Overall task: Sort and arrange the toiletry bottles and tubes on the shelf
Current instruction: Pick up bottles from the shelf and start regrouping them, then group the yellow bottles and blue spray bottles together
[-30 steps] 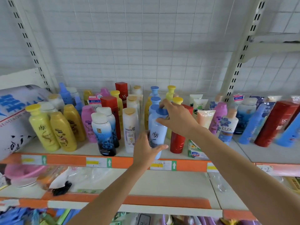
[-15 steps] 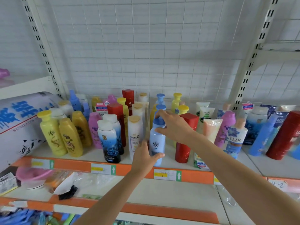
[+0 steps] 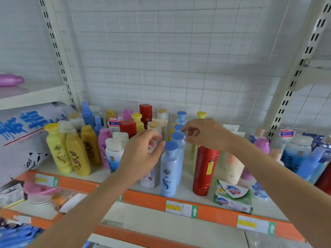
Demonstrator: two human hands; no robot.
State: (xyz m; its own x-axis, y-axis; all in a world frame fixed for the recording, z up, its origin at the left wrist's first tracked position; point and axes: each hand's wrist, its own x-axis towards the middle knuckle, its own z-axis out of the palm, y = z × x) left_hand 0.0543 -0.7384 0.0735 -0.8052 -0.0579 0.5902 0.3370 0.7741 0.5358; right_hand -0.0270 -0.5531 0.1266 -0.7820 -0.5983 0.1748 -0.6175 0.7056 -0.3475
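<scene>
Pale blue plastic bottle with blue cap (image 3: 168, 173): likely light, slick. Take its waist. Your left hand (image 3: 141, 156) and right hand (image 3: 204, 134) hover loosely curled, holding nothing.

Bright, even light — soft motion blur, wide-angle bending at edges.

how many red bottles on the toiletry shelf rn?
4. One tall red bottle at the front beside the soap pack, one red VS bottle at the back, one red-capped bottle mid-row, one cut off at the right edge. Others may be hidden.
</scene>
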